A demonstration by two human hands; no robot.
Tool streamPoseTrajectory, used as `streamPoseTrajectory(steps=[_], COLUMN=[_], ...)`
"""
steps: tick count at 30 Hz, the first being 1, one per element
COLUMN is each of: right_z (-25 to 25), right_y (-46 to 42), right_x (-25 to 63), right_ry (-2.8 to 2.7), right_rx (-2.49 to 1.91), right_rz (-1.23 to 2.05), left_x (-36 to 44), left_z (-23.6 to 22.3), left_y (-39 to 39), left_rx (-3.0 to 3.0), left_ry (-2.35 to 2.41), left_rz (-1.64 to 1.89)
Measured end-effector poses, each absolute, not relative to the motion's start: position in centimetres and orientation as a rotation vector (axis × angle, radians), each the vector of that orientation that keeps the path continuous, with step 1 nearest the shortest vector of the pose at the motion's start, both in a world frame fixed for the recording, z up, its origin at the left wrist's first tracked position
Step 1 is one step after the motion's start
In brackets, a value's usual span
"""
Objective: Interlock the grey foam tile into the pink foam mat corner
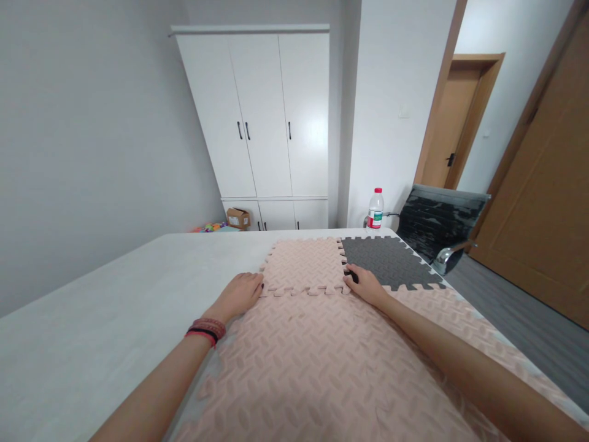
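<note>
Interlocking foam mat tiles lie on a white table. A pink tile sits at the far middle, joined to a dark grey tile on its right and to larger pink tiles in front. My left hand rests palm down at the pink tile's near left corner, fingers together and curled at the seam. My right hand presses at the near right corner, where pink meets grey, with fingers bent onto the joint. Several bracelets circle my left wrist.
A water bottle stands at the table's far edge. A black office chair is to the right of the table. A white wardrobe stands behind, with a small cardboard box and colourful toys on the floor. Wooden doors are at the right.
</note>
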State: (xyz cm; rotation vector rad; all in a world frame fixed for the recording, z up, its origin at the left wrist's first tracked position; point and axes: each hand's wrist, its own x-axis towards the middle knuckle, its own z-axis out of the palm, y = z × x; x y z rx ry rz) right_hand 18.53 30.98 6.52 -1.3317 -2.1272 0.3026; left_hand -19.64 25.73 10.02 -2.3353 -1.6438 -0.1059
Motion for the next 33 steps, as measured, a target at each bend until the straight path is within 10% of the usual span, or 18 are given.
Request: streamPoseTrajectory(steps=[33], right_z=[5.7], right_y=[31.7], right_x=[18.4], right_ry=[-2.297], right_rx=[-1.302], right_rz=[0.201], left_x=[-17.8], left_z=[9.3], left_y=[24.5], left_rx=[-2.105], left_ry=[-1.698], left_rz=[0.086])
